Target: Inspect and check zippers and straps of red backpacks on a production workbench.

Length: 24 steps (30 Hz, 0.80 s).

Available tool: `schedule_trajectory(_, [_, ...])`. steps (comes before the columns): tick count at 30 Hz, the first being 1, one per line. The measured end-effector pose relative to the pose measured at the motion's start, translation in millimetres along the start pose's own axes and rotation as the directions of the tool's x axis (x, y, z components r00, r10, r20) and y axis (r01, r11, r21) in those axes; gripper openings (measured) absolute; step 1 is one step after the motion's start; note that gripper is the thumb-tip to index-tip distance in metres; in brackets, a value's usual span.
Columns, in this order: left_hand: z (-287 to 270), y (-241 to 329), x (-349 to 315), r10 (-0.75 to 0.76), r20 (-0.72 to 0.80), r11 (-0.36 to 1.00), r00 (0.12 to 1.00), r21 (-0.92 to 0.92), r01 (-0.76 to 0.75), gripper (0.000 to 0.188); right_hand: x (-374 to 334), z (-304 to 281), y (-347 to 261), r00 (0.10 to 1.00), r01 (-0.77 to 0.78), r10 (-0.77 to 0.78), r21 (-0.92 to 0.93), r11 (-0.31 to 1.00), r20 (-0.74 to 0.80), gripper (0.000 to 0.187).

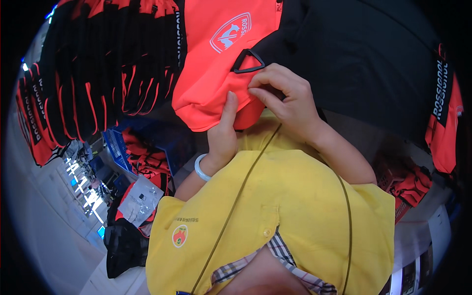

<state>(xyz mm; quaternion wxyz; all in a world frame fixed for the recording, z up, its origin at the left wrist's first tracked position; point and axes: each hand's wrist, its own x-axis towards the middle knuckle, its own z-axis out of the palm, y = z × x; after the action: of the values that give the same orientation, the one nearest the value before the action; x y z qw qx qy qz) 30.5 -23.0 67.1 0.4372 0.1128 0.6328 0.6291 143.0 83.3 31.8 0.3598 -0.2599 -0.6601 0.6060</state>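
Note:
A long fabric bag [204,81] lies across in front of me, its near end bright red with a pale shield emblem and its right part black. On the red end sits a black triangular ring [248,62]. My left hand [223,132] is closed round the lower edge of this red end, thumb on top and fingers hidden beneath. Just below the ring, my right hand [287,98] is in a pinch against the red fabric, thumb and forefinger together. Whatever is between those fingertips is too small to make out.
Several black-and-red bags [113,69] hang or stand in a row at the left. A blue crate [115,147] holds more red-and-black pieces. Beneath it lies a clear plastic packet [141,199]. At the right stands a red crate [403,209] with red-and-black items.

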Motion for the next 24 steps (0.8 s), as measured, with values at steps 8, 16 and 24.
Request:
schedule_trajectory(8, [-26.8, -14.0, -0.1, 0.178, 0.15, 0.896, 0.973, 0.384, -0.223, 0.04, -31.0, -45.4, 31.5, 0.912, -0.392, 0.404, 0.452, 0.802, 0.075, 0.013])
schedule_trajectory(16, [-13.9, -11.7, 0.5, 0.004, 0.04, 0.999, 0.999, 0.046, -0.006, 0.04, -41.8, -34.3, 17.5, 0.948, -0.304, 0.279, 0.174, 0.936, 0.153, 0.01])
schedule_trajectory(24, [-2.3, 10.4, 8.4, -0.074, -0.06, 0.981, 0.995, -0.181, 0.062, 0.039, -56.4, -47.8, 66.4, 0.695, -0.537, 0.575, -0.22, 0.814, 0.432, 0.041])
